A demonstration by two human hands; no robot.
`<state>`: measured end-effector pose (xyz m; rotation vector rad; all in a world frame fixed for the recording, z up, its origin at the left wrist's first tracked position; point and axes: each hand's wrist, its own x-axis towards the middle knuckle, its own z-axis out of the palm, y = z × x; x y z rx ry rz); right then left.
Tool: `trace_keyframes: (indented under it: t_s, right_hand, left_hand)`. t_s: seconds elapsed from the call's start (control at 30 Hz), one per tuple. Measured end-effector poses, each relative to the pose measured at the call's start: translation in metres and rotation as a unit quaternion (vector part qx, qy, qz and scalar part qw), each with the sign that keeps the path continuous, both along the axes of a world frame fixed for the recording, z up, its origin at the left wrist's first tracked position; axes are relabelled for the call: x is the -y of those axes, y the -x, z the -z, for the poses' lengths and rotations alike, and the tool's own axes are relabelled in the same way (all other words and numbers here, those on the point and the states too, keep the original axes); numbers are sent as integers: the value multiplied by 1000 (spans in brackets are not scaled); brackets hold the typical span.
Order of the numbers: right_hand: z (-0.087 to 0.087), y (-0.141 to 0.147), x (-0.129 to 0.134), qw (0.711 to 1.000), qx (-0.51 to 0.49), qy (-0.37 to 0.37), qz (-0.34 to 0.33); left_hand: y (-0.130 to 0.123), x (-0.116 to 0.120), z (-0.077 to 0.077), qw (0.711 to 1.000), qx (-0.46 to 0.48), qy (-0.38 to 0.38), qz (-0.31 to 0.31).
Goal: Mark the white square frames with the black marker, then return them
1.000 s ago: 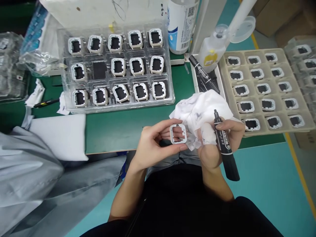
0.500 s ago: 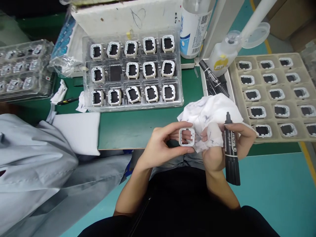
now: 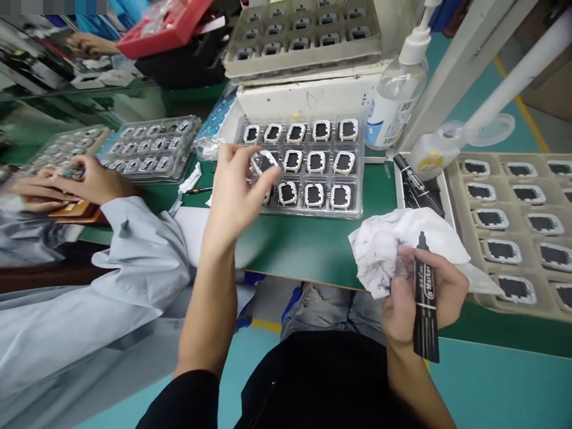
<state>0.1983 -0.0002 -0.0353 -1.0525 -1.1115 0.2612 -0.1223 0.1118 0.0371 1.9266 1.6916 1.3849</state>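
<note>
My left hand point(image 3: 236, 185) reaches over the left part of the clear plastic tray point(image 3: 358, 205). Its thumb and fingers pinch a white watch-case frame point(image 3: 258, 163), tilted at the second row of pockets. The fingers hide some pockets at the tray's left. Close to the table's front edge, my right hand point(image 3: 447, 292) is closed around a black marker point(image 3: 425, 298), tip upward, together with a crumpled white cloth point(image 3: 378, 250) with dark smudges. Similar white frames sit in the other visible pockets.
A beige tray point(image 3: 456, 238) of frames lies at right, beside a box holding black markers point(image 3: 415, 182). A pump bottle point(image 3: 393, 101) and a small squeeze bottle point(image 3: 435, 149) stand behind. At left, a co-worker's hands point(image 3: 93, 185) work near more trays point(image 3: 179, 170).
My left hand has carried the watch-case frame from beside the cloth to the clear tray, up and left. The right hand keeps the marker and cloth. The view has shifted, showing more at the back.
</note>
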Motion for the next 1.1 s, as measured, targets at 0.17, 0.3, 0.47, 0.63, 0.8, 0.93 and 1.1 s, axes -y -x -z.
trace_keyframes:
  t_s: [0.17,0.3,0.47,0.63,0.8,0.93,1.1]
  right_hand:
    - [-4,-2,-3,999,-12,-51,-13]
    - [-7,-1,-2,998,-1,-57,-22]
    - [-9,3,0,998,18,-58,-25]
    - [-10,3,1,998,22,-51,-20]
    - [-11,-1,4,999,41,-25,-17]
    - [-16,0,5,999,32,-14,-17]
    - [-17,4,2,1000,14,-24,-1]
  left_hand:
    - [51,-70,17,996,-79,47,19]
    - [40,-75,11,996,-78,6,34]
    - [10,-80,3,986,-118,48,104]
    - [-4,-97,6,982,-113,81,130]
    - [-27,-62,-6,995,-7,30,95]
    - [-57,8,-8,969,179,41,164]
    - [-105,82,15,907,332,161,203]
